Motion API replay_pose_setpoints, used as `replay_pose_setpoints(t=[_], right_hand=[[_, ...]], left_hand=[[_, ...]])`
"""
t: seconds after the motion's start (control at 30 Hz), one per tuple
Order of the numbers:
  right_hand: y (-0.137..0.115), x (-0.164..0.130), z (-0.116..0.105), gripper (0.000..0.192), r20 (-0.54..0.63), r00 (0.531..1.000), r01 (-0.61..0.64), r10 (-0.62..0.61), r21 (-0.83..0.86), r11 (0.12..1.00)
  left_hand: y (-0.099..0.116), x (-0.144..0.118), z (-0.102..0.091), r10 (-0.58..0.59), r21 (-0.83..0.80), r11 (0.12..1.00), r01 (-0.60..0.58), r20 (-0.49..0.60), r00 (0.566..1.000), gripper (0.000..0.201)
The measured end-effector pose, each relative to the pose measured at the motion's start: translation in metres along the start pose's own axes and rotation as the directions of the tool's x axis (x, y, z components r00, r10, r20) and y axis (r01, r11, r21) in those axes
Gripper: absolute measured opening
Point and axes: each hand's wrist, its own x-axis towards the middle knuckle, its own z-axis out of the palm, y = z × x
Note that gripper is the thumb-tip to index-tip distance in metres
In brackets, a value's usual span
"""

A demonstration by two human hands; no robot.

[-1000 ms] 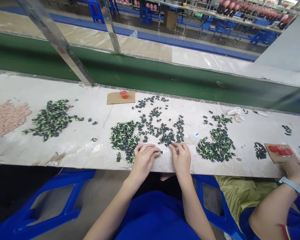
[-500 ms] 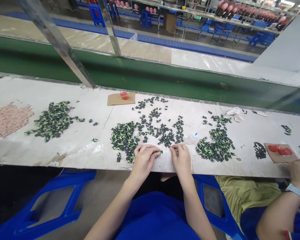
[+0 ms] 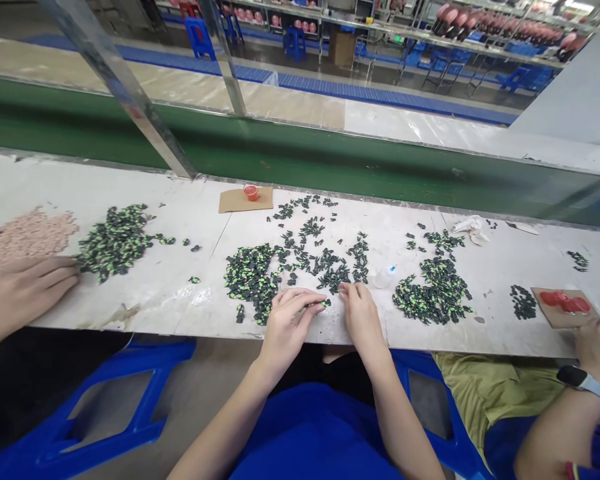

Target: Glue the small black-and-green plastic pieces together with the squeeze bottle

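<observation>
Two hands low at the bench (image 3: 145,300) edge, close together, fingers curled. Left hand (image 3: 290,323) pinching one small green-and-black piece (image 3: 324,303) at the fingertips, just off the near rim of the bench. Right hand (image 3: 363,313) bent over the scattered pieces (image 3: 330,267), fingertips touching the nearest ones; whether its grip closes on anything, cannot tell. Tiny, hard-looking bits, dark with bright green marks, too small to make out in shape. Denser heap (image 3: 250,277) just left of the hands, another heap (image 3: 433,290) to the right. Bench top pale, scuffed, glossy like plastic sheet. Flat brown card (image 3: 237,200) with a little red cup (image 3: 251,193) further back. Pinkish pile (image 3: 33,233) at far left, partly cut off. Another person's hand (image 3: 25,287) at the left edge, a watch-wearing wrist (image 3: 587,381) at the right, both cropped by the frame.
</observation>
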Motion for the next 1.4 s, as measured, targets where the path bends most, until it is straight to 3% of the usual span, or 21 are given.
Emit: replay_pose_setpoints(t=[0.1,0.17,0.33,0.4,0.6,0.9,1.03,1.17,1.4], right_hand=[[-0.001,-0.005,-0.012,0.022,0.009,0.999,-0.040,0.039,0.184,0.982],[-0.004,-0.009,-0.020,0.019,0.051,0.994,-0.108,0.096,0.370,0.923],[-0.019,-0.017,-0.027,0.022,0.096,0.938,-0.287,0.334,0.754,0.591],[-0.026,-0.019,-0.028,0.021,0.085,0.926,-0.284,0.369,0.801,0.527],[-0.034,-0.020,-0.026,0.015,0.075,0.930,-0.269,0.360,0.808,0.525],[-0.037,-0.023,-0.018,0.017,0.092,0.894,-0.296,0.438,0.856,0.425],[-0.039,-0.026,-0.008,0.012,-0.029,0.898,-0.190,0.438,0.874,0.447],[-0.036,-0.031,0.000,0.004,-0.178,0.912,-0.024,0.371,0.878,0.479],[-0.027,-0.034,-0.011,0.008,-0.114,0.946,-0.073,0.305,0.837,0.542]], left_hand=[[0.005,0.000,0.000,0.036,0.003,0.999,-0.036,-0.025,0.999,0.015],[0.006,0.001,0.000,0.048,0.025,0.999,-0.048,-0.023,0.999,0.014],[0.006,0.001,0.003,0.050,0.101,0.993,-0.052,0.017,0.999,0.016],[0.006,0.001,0.004,0.055,0.124,0.991,-0.059,0.034,0.998,0.017],[0.008,0.001,0.006,0.086,0.149,0.984,-0.093,0.048,0.995,0.018],[0.009,-0.001,0.008,0.104,0.150,0.982,-0.113,0.066,0.992,0.018],[0.011,-0.003,0.012,0.110,0.181,0.977,-0.113,0.028,0.994,0.020],[0.014,-0.003,0.013,0.207,0.178,0.963,-0.205,0.007,0.978,0.019],[0.013,0.004,0.007,0.252,0.133,0.954,-0.267,0.116,0.961,0.018]])
